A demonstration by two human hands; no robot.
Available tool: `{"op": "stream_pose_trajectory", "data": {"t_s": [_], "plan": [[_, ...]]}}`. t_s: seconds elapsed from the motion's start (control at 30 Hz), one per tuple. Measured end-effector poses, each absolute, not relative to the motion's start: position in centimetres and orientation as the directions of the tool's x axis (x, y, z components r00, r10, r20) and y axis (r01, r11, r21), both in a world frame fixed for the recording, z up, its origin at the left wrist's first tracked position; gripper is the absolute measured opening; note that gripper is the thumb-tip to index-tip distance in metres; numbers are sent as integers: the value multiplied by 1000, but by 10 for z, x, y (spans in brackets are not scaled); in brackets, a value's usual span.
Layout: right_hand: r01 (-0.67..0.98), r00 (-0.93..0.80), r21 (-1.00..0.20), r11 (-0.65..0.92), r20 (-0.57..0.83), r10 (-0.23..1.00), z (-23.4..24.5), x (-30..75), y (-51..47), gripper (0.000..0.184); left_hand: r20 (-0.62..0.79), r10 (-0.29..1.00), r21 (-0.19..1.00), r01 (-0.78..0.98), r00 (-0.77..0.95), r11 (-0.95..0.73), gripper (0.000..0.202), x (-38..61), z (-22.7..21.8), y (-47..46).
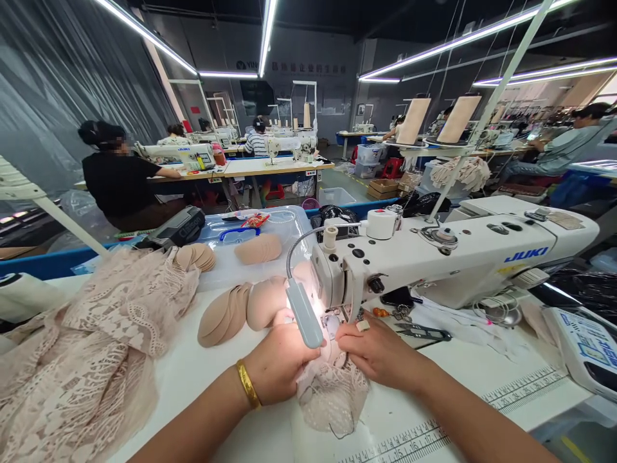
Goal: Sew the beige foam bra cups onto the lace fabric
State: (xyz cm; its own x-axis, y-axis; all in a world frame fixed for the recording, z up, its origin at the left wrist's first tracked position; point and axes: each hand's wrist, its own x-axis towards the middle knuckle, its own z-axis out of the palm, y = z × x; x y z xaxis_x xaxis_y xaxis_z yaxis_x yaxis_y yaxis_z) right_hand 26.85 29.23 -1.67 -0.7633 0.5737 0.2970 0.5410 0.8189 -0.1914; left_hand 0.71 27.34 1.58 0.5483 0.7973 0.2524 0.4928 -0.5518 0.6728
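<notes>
My left hand (277,360), with a gold bangle on the wrist, is closed on a piece of pale pink lace fabric (330,392) just in front of the needle of a white JUKI sewing machine (463,254). My right hand (378,350) presses the same lace from the right, fingers pinched together near the presser foot. A grey lamp head (304,314) on a flexible neck lights the needle area and hides part of my left fingers. Beige bra cups (241,308) lie stacked just left of the machine head.
A heap of pink lace (87,347) covers the table's left side. More cups (258,247) lie on a clear plastic sheet behind. Black scissors (424,333) lie under the machine arm, a control panel (585,344) at right. Other people sit at machines beyond.
</notes>
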Motion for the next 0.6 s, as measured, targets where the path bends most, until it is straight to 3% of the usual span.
{"op": "stream_pose_trajectory", "data": {"t_s": [0.13, 0.3, 0.43, 0.6], "plan": [[641, -699, -153, 752, 289, 654, -18, 269, 293, 23, 254, 652, 371, 550, 715, -748, 7, 7, 14, 278], [649, -648, -171, 741, 385, 657, -18, 270, 296, 30, 214, 668, 232, 628, 712, -743, 6, 5, 12, 285], [614, -577, -287, 736, 473, 666, -20, 268, 300, 29, 199, 675, 195, 646, 710, -738, 9, 3, 11, 290], [608, -534, -358, 709, 477, 698, -20, 266, 300, 29, 283, 677, 310, 603, 680, -735, 12, 7, 9, 288]]}}
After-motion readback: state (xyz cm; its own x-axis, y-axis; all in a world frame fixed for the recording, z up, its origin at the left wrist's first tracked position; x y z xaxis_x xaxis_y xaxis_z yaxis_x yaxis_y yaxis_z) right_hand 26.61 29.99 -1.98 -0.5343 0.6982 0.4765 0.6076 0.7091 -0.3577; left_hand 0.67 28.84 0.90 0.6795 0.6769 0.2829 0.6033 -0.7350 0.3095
